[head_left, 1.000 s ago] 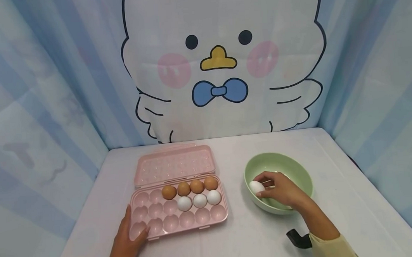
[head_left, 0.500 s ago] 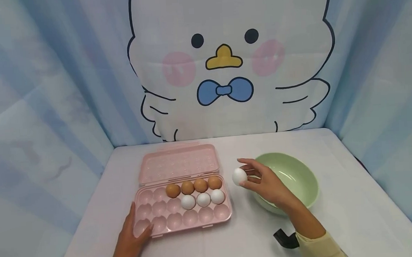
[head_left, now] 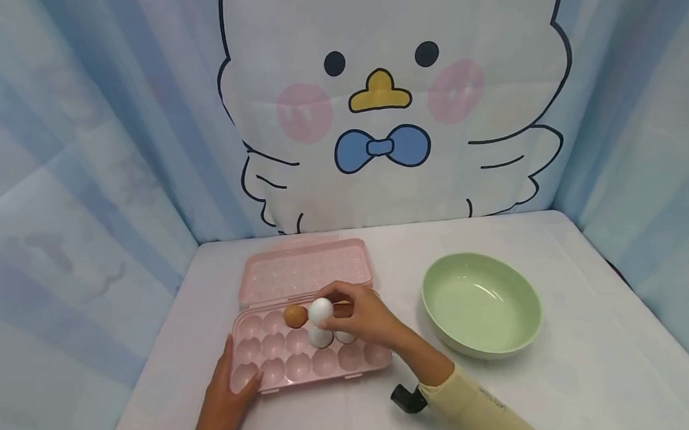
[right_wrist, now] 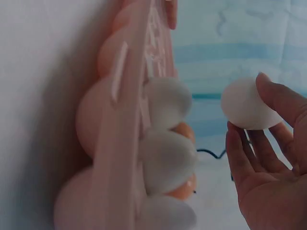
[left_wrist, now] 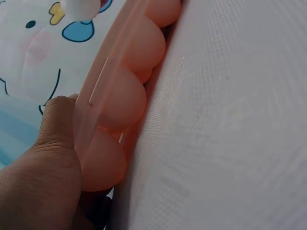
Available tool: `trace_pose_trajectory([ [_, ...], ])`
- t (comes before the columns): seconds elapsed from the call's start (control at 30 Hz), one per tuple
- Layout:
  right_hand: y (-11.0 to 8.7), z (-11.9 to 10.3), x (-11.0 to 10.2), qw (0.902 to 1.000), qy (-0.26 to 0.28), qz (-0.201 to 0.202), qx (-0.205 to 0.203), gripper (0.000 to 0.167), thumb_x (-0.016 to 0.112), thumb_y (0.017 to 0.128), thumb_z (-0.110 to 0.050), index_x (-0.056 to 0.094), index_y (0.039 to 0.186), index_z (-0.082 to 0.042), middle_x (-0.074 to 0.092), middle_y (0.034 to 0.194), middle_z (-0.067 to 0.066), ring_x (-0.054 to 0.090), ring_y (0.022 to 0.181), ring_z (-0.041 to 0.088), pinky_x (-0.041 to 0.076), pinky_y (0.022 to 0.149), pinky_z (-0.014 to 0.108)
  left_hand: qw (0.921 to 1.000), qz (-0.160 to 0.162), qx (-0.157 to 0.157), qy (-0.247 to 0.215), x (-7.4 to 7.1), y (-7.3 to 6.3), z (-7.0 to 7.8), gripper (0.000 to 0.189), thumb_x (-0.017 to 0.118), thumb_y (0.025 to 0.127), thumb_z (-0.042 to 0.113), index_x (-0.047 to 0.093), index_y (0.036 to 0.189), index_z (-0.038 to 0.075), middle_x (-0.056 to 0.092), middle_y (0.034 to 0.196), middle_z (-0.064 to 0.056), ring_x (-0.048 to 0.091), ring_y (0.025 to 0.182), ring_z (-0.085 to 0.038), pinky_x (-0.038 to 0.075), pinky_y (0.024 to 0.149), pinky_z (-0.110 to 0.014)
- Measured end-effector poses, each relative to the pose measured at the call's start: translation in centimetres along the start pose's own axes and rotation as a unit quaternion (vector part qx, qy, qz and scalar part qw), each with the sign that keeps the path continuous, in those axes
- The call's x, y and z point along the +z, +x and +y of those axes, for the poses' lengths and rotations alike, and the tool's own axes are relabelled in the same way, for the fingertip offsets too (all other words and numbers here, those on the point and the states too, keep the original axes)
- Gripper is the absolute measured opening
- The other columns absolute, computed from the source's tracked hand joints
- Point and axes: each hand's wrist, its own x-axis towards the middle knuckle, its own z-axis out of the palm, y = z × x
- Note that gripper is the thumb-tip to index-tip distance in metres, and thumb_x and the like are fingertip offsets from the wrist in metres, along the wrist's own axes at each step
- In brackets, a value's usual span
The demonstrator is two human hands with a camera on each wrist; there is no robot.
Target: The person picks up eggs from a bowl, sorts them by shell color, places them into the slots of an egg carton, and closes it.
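Note:
A white egg (head_left: 321, 312) is pinched between the thumb and fingers of my right hand (head_left: 364, 314), held above the pink egg carton (head_left: 251, 383). The right wrist view shows this egg (right_wrist: 245, 103) raised clear of the white eggs (right_wrist: 168, 160) seated in the cups. My left hand (head_left: 228, 393) grips the carton's near left corner, thumb on the front rim and fingers along the left side. A brown egg (head_left: 295, 316) sits in the back row; the other brown eggs are mostly hidden behind my right hand. Several cups at the left and front hold nothing.
The carton's lid (head_left: 306, 269) lies open behind it. A green bowl (head_left: 482, 305) stands to the right on the white-covered table (head_left: 355, 416), with no eggs showing inside. A printed curtain (head_left: 390, 186) hangs around the back and sides.
My right hand has lifted the white egg out of the green bowl and carried it left over the carton. My left hand keeps its grip on the carton.

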Motion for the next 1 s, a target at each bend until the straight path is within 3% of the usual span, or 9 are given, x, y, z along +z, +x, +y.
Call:
trace_pose_trajectory([
  [0.13, 1.3, 1.1, 2.5, 0.9964, -0.082, -0.010, -0.019, 0.041, 0.087, 0.085, -0.009, 0.070, 0.122, -0.008, 0.071, 0.117, -0.001, 0.068, 0.107, 0.015, 0.056, 0.096, 0.040, 0.9999, 0.002, 0.012, -0.002, 0.1, 0.4, 0.3, 0.113, 0.072, 0.092, 0.056, -0.003, 0.168, 0.018, 0.011, 0.170, -0.022, 0.012, 0.154, -0.045, 0.013, 0.121, -0.062],
  [0.3, 1.9, 2.1, 4.4, 0.9884, -0.150, -0.025, -0.002, 0.042, 0.089, 0.082, -0.013, 0.072, 0.120, -0.011, 0.070, 0.114, -0.010, 0.063, 0.110, 0.006, 0.051, 0.099, 0.028, 0.9999, 0.000, 0.011, -0.003, 0.2, 0.5, 0.5, 0.112, 0.073, 0.093, 0.053, -0.003, 0.168, 0.017, 0.011, 0.170, -0.022, 0.012, 0.154, -0.044, 0.013, 0.121, -0.062],
  [0.5, 2.3, 2.0, 5.5, 0.9747, -0.221, -0.031, 0.006, 0.038, 0.090, 0.081, -0.014, 0.072, 0.115, -0.016, 0.064, 0.102, -0.011, 0.057, 0.097, 0.006, 0.051, 0.087, 0.025, 0.9995, 0.011, 0.030, -0.004, -0.2, 0.2, 0.1, 0.109, 0.074, 0.095, 0.045, -0.001, 0.168, 0.014, 0.013, 0.170, -0.022, 0.013, 0.154, -0.044, 0.013, 0.122, -0.060],
  [0.67, 2.1, 2.0, 6.4, 0.9660, -0.258, -0.018, 0.004, 0.039, 0.090, 0.077, -0.010, 0.070, 0.109, -0.019, 0.059, 0.095, -0.008, 0.051, 0.088, 0.009, 0.049, 0.077, 0.022, 0.9991, 0.014, 0.040, -0.005, -0.3, 0.1, -0.1, 0.109, 0.075, 0.095, 0.045, 0.000, 0.167, 0.012, 0.016, 0.168, -0.025, 0.015, 0.153, -0.046, 0.015, 0.121, -0.062],
  [1.0, 2.2, 2.1, 6.6, 0.9535, -0.301, -0.007, 0.010, 0.044, 0.092, 0.077, -0.012, 0.074, 0.117, -0.013, 0.060, 0.103, -0.006, 0.053, 0.091, 0.009, 0.049, 0.079, 0.022, 0.9983, 0.018, 0.055, -0.005, -0.2, -0.1, -0.3, 0.107, 0.075, 0.095, 0.040, 0.002, 0.167, 0.010, 0.018, 0.167, -0.027, 0.017, 0.152, -0.047, 0.017, 0.120, -0.062],
])
